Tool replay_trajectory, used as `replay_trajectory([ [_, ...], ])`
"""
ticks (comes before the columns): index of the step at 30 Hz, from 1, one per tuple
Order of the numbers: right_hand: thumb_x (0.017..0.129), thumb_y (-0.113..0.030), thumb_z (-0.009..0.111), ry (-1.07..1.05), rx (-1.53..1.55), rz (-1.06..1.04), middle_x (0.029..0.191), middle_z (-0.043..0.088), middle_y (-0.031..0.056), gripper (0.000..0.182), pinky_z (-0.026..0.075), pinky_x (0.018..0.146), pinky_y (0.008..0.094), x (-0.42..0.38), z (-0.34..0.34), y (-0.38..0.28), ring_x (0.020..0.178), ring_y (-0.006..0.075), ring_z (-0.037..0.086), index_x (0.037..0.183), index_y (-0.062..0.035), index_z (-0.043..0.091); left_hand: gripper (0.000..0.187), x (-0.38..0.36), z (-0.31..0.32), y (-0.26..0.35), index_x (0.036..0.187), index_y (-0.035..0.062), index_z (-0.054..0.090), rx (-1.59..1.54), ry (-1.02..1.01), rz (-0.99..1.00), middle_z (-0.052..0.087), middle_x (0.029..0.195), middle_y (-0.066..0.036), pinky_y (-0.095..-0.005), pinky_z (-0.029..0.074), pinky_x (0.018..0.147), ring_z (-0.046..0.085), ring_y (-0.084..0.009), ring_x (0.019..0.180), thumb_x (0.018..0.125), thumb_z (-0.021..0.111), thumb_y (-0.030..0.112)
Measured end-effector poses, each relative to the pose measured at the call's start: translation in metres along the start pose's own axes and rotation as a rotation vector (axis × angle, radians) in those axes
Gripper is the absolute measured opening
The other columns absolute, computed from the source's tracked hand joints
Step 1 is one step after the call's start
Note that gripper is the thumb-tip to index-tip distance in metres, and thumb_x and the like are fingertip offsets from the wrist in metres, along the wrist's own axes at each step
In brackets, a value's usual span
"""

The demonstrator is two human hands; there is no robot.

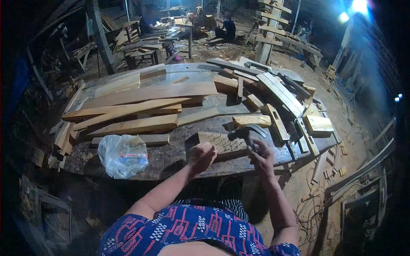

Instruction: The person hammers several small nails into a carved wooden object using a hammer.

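The marked wooden block (223, 144) lies between the two hands, just right of the left hand and left of the right.
It rests on the workbench (177, 147) a little below and right of the frame's centre, its long axis running roughly left to right; the left hand (203, 157) is nearer, at the block's left end, fingers curled tight, though whether they pinch anything I cannot tell. The right hand (262, 156) grasps a hammer (245, 133), whose head shows above the block's right end, pointing left; the picture does not settle whether they touch.
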State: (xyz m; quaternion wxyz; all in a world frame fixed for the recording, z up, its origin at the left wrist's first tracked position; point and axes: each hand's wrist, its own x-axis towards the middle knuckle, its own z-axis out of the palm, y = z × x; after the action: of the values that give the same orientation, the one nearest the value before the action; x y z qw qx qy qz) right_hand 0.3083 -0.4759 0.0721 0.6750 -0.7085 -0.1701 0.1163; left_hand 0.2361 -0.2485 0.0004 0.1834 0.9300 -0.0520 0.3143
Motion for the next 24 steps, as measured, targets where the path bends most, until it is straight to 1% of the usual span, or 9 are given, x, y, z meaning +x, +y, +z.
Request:
replay_trajectory([
  [2,0.085,-0.01,0.064,0.006,-0.104,-0.26,0.097,0.063,0.0061,0.03,0.044,0.08,0.0238,-0.002,0.012,-0.001,0.089,0.0131,0.057,0.114,-0.003,0.059,0.017,0.001,0.005,0.0,0.073,0.0075,0.06,-0.057,-0.02,-0.088,0.06,0.074,-0.014,-0.0402,0.048,0.061,0.061,-0.0316,0.072,0.08,0.058,0.023],
  [3,0.086,-0.007,0.062,-0.021,0.056,-0.137,0.106,0.062,0.0068,0.032,0.038,0.091,0.0249,-0.008,0.019,-0.015,0.102,0.0144,0.053,0.117,-0.0009,0.057,0.018,-0.002,0.009,0.0,0.074,0.0073,0.06,-0.101,-0.039,-0.176,0.06,0.075,-0.015,-0.0408,0.048,0.061,0.061,-0.0322,0.073,0.08,0.058,0.024],
  [4,0.086,-0.004,0.06,0.024,-0.076,-0.14,0.106,0.062,0.0051,0.032,0.039,0.089,0.0244,-0.01,0.027,-0.027,0.1,0.0125,0.053,0.117,-0.0006,0.057,0.018,-0.002,0.004,0.004,0.073,0.0068,0.06,-0.159,-0.05,-0.211,0.06,0.075,-0.015,-0.0411,0.048,0.062,0.061,-0.0326,0.073,0.081,0.058,0.024],
  [5,0.087,-0.003,0.058,-0.004,0.016,-0.049,0.107,0.062,0.0044,0.031,0.04,0.089,0.0247,-0.016,0.031,-0.039,0.1,0.0126,0.054,0.118,0.0003,0.057,0.019,0.001,-0.005,0.01,0.073,0.0064,0.06,-0.213,-0.055,-0.246,0.06,0.075,-0.016,-0.0414,0.048,0.062,0.061,-0.0329,0.073,0.081,0.058,0.023],
  [7,0.085,-0.002,0.059,-0.023,-0.027,-0.199,0.107,0.064,0.0056,0.032,0.041,0.089,0.0243,-0.014,0.035,-0.035,0.1,0.0125,0.056,0.117,-0.0013,0.058,0.02,0.002,-0.008,0.014,0.072,0.0054,0.059,-0.188,-0.033,-0.268,0.06,0.075,-0.015,-0.0414,0.048,0.062,0.061,-0.0333,0.073,0.081,0.058,0.023],
  [18,0.08,-0.003,0.059,-0.042,-0.248,-0.185,0.102,0.066,0.0144,0.036,0.045,0.083,0.0261,-0.007,0.044,-0.01,0.097,0.0138,0.061,0.116,-0.0083,0.059,0.015,0.004,-0.009,0.014,0.076,0.0087,0.066,-0.146,-0.038,-0.282,0.063,0.077,-0.01,-0.0412,0.05,0.067,0.063,-0.0306,0.077,0.08,0.06,0.023],
  [20,0.08,-0.004,0.06,-0.086,-0.513,-0.037,0.1,0.066,0.0156,0.036,0.045,0.083,0.0262,-0.013,0.044,-0.021,0.095,0.0134,0.062,0.116,-0.0096,0.06,0.014,0.002,-0.004,0.01,0.074,0.0069,0.064,-0.175,0.061,-0.192,0.062,0.074,-0.011,-0.039,0.049,0.062,0.062,-0.0303,0.072,0.078,0.063,0.02],
  [21,0.08,-0.004,0.06,-0.087,-0.516,-0.037,0.1,0.066,0.0156,0.036,0.045,0.083,0.0262,-0.011,0.042,-0.012,0.095,0.0134,0.062,0.116,-0.0096,0.06,0.013,0.002,-0.001,0.007,0.071,0.0051,0.063,-0.2,0.158,-0.104,0.061,0.07,-0.012,-0.0369,0.047,0.056,0.062,-0.03,0.066,0.076,0.066,0.017],
  [24,0.08,-0.005,0.063,-0.08,-0.295,-0.107,0.1,0.067,0.0122,0.036,0.045,0.082,0.027,-0.005,0.039,0.002,0.094,0.0147,0.061,0.116,-0.0059,0.06,0.012,0.001,0.004,0.004,0.072,0.0056,0.063,-0.205,0.152,-0.084,0.062,0.07,-0.012,-0.0368,0.048,0.057,0.062,-0.0296,0.067,0.075,0.066,0.017],
])
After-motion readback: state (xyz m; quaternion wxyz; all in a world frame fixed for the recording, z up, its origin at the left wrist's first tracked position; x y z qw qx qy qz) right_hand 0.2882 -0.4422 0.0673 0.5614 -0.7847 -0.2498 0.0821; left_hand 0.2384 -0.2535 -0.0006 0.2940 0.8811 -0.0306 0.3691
